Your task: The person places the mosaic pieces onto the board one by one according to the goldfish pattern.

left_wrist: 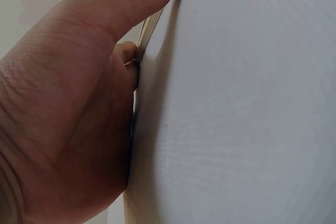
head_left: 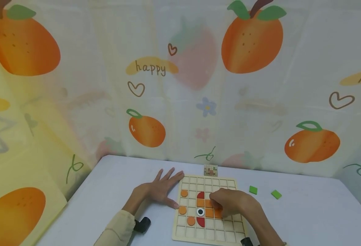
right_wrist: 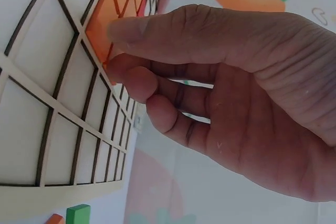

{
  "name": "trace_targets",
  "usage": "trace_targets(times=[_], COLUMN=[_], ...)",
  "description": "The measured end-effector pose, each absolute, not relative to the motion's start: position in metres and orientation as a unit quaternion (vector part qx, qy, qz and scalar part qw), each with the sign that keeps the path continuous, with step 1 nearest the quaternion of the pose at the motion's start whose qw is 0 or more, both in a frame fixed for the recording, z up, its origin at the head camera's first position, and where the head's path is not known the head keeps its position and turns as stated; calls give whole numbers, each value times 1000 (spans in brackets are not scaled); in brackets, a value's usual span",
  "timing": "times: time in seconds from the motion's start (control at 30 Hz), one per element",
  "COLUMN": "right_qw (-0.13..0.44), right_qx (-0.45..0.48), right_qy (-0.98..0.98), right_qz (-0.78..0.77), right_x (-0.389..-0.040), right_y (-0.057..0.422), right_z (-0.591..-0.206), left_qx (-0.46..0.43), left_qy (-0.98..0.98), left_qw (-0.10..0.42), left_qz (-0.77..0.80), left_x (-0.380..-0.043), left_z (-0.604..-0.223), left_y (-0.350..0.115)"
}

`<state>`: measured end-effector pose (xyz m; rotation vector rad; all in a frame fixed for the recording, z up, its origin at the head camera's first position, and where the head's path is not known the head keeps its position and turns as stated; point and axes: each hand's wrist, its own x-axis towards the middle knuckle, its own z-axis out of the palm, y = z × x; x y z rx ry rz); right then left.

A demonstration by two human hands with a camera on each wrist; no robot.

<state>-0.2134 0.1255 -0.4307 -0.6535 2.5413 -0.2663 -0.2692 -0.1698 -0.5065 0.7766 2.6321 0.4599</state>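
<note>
Cloth [head_left: 245,136] printed with oranges, hearts and the word "happy" hangs behind a white desk [head_left: 306,212], where we lean over a pale gridded board [head_left: 219,235]. Our left grip [head_left: 163,188] is released, fingers spread along the board's left side, thumb at the edge and forefinger at the far corner; we judge it is set there to keep the board from sliding. Our right grip [head_left: 229,201] bends over the board's middle, thumb and forefinger brought down at an orange tile [right_wrist: 100,24] amid others of its color, the remaining fingers curled. Whether that tile is pinched or merely pressed, we cannot tell; either would suit seating a flat square between raised dividers, which appear meant to hold each piece in line. Left of the orange squares' lower row, an eye disc [head_left: 200,212] fills its own cell, one red quarter-round [head_left: 200,222] just below it on the near side, another [head_left: 200,195] just beyond the upper orange row. Three orange discs [head_left: 184,193] occupy separate cells toward the left edge. One small patterned card [head_left: 210,170] lies beside the board's far edge, presumably where we can glance at it without covering the grid. Two green tiles [head_left: 253,190] lie loose on the desk to the board's right, handy to our right grip.
</note>
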Motion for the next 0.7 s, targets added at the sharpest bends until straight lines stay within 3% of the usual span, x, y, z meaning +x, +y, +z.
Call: trace_targets(times=[0.43, 0.7], right_qw=[247, 239], right_qx=[-208, -123], right_qy=[931, 959], right_qz=[-171, -92], right_x=[-208, -215], right_y=[170, 188], right_z=[-401, -406], left_qx=[272, 259], left_qy=[933, 937], left_qw=[175, 183], left_qz=[156, 150], left_x=[-269, -267], left_z=[-508, -506], left_y=[-169, -169])
